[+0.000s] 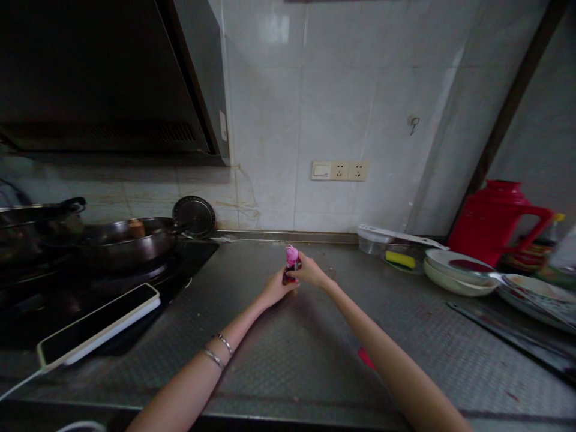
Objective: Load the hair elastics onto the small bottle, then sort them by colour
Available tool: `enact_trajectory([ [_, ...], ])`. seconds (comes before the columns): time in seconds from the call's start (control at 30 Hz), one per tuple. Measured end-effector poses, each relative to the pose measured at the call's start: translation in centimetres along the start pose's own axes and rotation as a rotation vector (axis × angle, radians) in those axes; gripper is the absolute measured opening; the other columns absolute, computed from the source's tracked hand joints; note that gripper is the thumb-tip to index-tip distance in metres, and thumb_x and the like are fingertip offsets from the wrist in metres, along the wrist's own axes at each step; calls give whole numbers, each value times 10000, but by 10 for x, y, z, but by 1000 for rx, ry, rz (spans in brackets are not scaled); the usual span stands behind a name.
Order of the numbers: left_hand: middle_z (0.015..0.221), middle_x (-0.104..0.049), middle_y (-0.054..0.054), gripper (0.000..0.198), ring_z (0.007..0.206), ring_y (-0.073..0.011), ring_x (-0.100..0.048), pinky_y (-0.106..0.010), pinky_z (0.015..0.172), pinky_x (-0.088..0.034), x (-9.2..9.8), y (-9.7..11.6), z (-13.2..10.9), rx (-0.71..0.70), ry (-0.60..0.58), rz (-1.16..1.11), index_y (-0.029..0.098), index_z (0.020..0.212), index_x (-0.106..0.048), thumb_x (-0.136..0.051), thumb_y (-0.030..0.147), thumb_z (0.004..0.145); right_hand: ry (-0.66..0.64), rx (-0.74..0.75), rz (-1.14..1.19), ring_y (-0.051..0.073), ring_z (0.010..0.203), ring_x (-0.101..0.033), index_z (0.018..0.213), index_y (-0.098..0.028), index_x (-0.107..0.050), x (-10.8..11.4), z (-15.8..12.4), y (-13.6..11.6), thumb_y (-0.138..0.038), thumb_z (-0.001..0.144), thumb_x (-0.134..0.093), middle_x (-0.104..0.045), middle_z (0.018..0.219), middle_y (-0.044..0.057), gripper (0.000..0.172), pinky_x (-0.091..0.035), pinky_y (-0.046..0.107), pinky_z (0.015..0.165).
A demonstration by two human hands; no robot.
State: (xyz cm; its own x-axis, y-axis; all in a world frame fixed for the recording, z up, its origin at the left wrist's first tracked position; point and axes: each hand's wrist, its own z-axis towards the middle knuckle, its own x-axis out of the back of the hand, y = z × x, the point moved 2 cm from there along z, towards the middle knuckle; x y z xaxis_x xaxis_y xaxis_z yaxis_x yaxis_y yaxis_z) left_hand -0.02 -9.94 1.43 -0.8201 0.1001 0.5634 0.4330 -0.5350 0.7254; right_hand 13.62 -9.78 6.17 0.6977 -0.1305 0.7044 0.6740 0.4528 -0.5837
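A small bottle with a pink cap (pixel 291 258) stands upright near the middle of the steel counter (pixel 315 354). My left hand (pixel 275 287) is wrapped round its dark lower body. My right hand (pixel 311 273) pinches the pink top from the right side. Both arms reach forward over the counter, and two thin bracelets sit on my left wrist.
A dark wok (pixel 123 240) and another pan (pixel 31 225) sit on the stove at left, with a round lid (pixel 195 216) against the wall. A phone (pixel 96 324) lies by the stove edge. At right are stacked plates (pixel 459 270), a yellow sponge (pixel 400 259) and a red jug (pixel 492 222).
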Motion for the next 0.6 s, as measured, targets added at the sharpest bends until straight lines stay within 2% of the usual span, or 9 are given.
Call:
enact_trajectory([
  [0.1, 1083, -601, -94, 646, 958, -228, -566, -342, 842, -417, 1, -1, -2, 21, -13, 7, 170, 1206, -433, -669, 360, 635, 47, -14, 38, 114, 632, -482, 934, -158, -520, 1, -1, 4, -347, 598, -667, -574, 749, -2, 413, -388, 239, 586],
  [0.2, 1117, -576, -136, 777, 987, -251, -554, -361, 856, -406, 3, -3, -5, 76, -35, 94, 142, 1280, -349, -666, 414, 626, 110, -34, 55, 127, 656, -503, 927, -160, -525, 17, -3, 15, -369, 590, -669, -585, 768, 5, 422, -408, 254, 610],
  [0.33, 1172, -536, -176, 729, 1065, -279, -508, -379, 905, -367, 6, -4, -8, 76, -80, 265, 109, 1288, -353, -587, 449, 687, 202, -92, 54, 143, 686, -531, 928, -155, -529, 60, -10, 48, -376, 583, -667, -599, 799, 19, 433, -424, 269, 637],
  [0.6, 1255, -487, -119, 524, 1163, -265, -431, -367, 981, -296, 7, 1, -12, 25, -80, 370, 172, 1227, -433, -483, 417, 767, 373, -302, -203, 175, 708, -562, 900, -146, -544, 159, -55, 135, -376, 585, -644, -622, 800, 50, 404, -420, 272, 638],
])
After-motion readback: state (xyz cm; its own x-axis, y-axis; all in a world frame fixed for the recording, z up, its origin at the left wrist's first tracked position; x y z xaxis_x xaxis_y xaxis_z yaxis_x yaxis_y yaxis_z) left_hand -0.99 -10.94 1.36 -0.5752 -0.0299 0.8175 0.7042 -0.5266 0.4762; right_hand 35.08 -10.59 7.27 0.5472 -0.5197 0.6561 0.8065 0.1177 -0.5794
